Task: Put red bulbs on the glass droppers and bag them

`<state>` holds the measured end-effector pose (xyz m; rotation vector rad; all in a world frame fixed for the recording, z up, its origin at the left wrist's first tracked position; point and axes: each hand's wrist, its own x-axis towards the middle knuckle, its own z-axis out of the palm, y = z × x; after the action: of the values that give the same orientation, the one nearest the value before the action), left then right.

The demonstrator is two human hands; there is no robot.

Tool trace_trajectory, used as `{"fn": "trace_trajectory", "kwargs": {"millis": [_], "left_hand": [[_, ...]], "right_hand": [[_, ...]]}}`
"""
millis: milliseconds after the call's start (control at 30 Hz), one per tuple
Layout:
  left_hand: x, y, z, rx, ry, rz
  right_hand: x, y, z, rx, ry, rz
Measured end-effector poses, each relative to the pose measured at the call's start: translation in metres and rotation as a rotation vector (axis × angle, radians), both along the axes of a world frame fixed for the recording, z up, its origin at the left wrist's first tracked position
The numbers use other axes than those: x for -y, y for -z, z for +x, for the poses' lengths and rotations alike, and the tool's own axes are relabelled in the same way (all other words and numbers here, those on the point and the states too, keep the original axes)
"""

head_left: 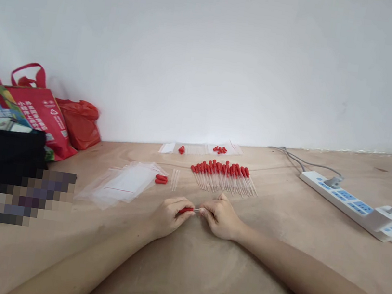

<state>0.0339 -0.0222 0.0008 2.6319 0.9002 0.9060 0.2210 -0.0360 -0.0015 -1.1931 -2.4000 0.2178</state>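
My left hand (172, 215) is closed around a red rubber bulb (186, 210). Pinched in my right hand (221, 218) is a clear glass dropper tube (197, 210), its end meeting the bulb's open end between the two hands; how far it goes in I cannot tell. Just beyond lies a row of droppers (223, 176) with red bulbs and clear stems. A few loose tubes (175, 180) rest left of that row, beside a pair of red bulbs (161, 179). Clear zip bags (125, 183) are spread further left.
By the wall are more red bulbs (220, 150), another bulb cluster (181, 150) and bagged clear tubes (197, 149). A white power strip (348, 202) with plugs and cords lies right. Red shopping bags (45, 113) and a black bag (4, 159) stand at the left.
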Motion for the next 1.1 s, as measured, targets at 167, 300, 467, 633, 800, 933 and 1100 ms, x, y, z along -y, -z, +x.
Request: {"fn": "trace_trajectory", "kwargs": {"millis": [167, 300, 467, 633, 800, 933, 1100], "left_hand": [[-0.006, -0.003, -0.003, 0.044, 0.003, 0.014], [-0.021, -0.004, -0.018, 0.023, -0.138, 0.153], [-0.051, 0.001, -0.052, -0.009, -0.580, 0.268], [-0.066, 0.006, -0.071, -0.063, -0.680, 0.247], [-0.063, 0.005, -0.068, -0.094, -0.618, 0.248], [-0.063, 0.006, -0.067, -0.103, -0.578, 0.237], [-0.066, 0.009, -0.067, -0.046, -0.551, 0.110]], "right_hand": [[0.001, -0.011, 0.002, 0.083, -0.037, 0.080], [-0.010, -0.019, 0.008, 0.073, 0.063, 0.035], [-0.052, -0.017, 0.011, -0.226, 0.486, -0.119], [-0.087, -0.014, -0.007, -0.250, 0.738, -0.084], [-0.100, -0.007, -0.022, -0.139, 0.804, -0.079], [-0.100, -0.005, -0.023, -0.096, 0.775, -0.046], [-0.092, -0.008, -0.046, -0.060, 0.607, 0.014]]}}
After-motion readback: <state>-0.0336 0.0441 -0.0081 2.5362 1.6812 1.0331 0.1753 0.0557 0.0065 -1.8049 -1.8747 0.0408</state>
